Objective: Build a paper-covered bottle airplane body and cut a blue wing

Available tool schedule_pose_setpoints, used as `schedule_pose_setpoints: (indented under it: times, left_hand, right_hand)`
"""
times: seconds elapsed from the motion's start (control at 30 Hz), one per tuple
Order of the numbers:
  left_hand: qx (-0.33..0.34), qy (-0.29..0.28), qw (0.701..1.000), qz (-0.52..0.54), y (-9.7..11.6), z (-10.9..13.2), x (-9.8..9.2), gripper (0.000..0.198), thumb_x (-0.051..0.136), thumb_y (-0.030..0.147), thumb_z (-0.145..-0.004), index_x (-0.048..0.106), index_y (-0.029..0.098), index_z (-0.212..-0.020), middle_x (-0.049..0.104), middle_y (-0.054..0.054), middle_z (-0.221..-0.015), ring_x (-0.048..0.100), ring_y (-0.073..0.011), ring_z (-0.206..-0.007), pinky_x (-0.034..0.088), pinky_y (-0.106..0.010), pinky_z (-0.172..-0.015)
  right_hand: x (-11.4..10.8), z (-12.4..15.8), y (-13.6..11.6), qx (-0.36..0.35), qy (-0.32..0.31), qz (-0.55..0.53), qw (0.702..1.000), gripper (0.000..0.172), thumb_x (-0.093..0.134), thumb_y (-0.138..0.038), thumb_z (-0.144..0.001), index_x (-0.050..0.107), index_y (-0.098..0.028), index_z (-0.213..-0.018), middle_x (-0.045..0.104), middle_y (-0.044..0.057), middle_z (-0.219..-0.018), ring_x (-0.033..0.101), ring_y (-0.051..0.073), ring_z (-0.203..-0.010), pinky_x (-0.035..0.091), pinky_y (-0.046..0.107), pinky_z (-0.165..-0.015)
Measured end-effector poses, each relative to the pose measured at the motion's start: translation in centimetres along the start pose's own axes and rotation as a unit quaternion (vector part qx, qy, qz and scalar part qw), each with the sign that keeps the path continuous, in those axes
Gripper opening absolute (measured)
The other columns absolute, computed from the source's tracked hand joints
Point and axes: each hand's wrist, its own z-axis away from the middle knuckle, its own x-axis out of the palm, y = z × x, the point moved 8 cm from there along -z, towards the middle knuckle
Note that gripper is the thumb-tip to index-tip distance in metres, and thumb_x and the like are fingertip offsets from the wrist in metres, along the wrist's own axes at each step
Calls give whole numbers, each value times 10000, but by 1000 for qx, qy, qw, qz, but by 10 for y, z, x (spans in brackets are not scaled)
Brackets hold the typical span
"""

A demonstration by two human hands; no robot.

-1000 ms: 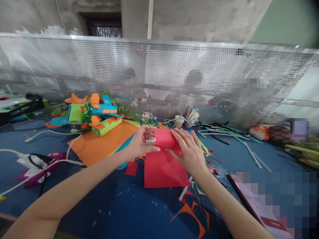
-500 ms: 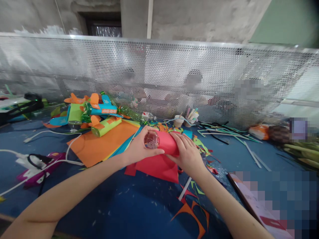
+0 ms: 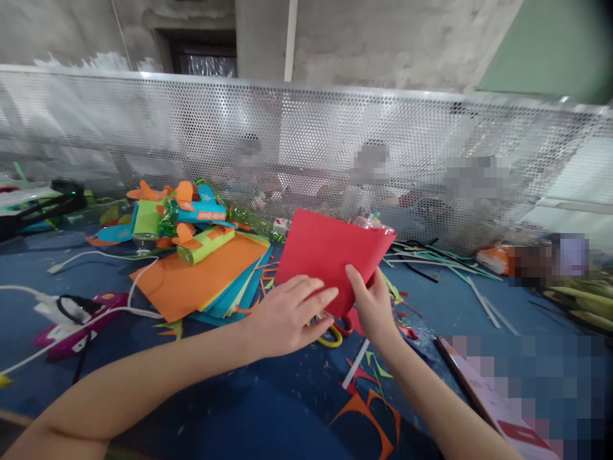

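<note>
A sheet of red paper point(image 3: 325, 252) is held up in front of me, tilted. My right hand point(image 3: 376, 300) grips its lower right part, thumb in front and fingers behind. Past the paper's upper right edge shows the end of a clear plastic bottle point(image 3: 371, 223); the rest of the bottle is hidden. My left hand point(image 3: 285, 316) is closed at the paper's lower edge, fingers over the front and thumb below. Just under the paper lie scissors, their yellow handle point(image 3: 331, 337) showing near the left fingertips.
Orange paper point(image 3: 201, 271) lies over blue sheets point(image 3: 244, 287) on the left. Behind are bottle models point(image 3: 198, 211) with paper fins. A purple power strip point(image 3: 81, 326), paper scraps point(image 3: 364, 412), thin strips point(image 3: 454, 259) and a tablet-like device point(image 3: 498, 402) surround the work area. A perforated metal screen point(image 3: 306, 140) stands behind.
The red paper has been raised from the table and now covers most of the bottle. My left hand has left the bottle's end and moved down to the paper's lower edge. The scissors have come into view.
</note>
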Motion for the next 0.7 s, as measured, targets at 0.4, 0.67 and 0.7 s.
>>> schedule_pose_setpoints:
  times: [0.4, 0.67, 0.7]
  left_hand:
    - [-226, 26, 875, 428, -27, 13, 32, 666, 516, 328, -842, 158, 299, -1403, 191, -73, -1472, 221, -270, -1332, 238, -467, -1086]
    - [-241, 79, 734, 630, -40, 11, 50, 641, 717, 272, -677, 403, 193, -1231, 489, -142, -1265, 468, -293, -1169, 372, -463, -994]
    - [-254, 86, 726, 634, -42, 11, 51, 623, 727, 262, -664, 428, 189, -1206, 512, -136, -1242, 480, -293, -1157, 375, -465, -990]
  right_hand:
    - [24, 22, 5, -48, -95, 22, 994, 399, 574, -407, -771, 461, -215, -1101, 594, 93, -1085, 592, 237, -961, 508, 416, -827]
    - [45, 44, -31, -266, -154, 299, 903, 587, 627, -352, -696, 388, -175, -1202, 451, 144, -1172, 431, 299, -1131, 404, 479, -940]
    - [47, 46, -31, -278, -153, 328, 890, 578, 611, -351, -699, 382, -172, -1200, 445, 148, -1171, 428, 303, -1128, 406, 486, -934]
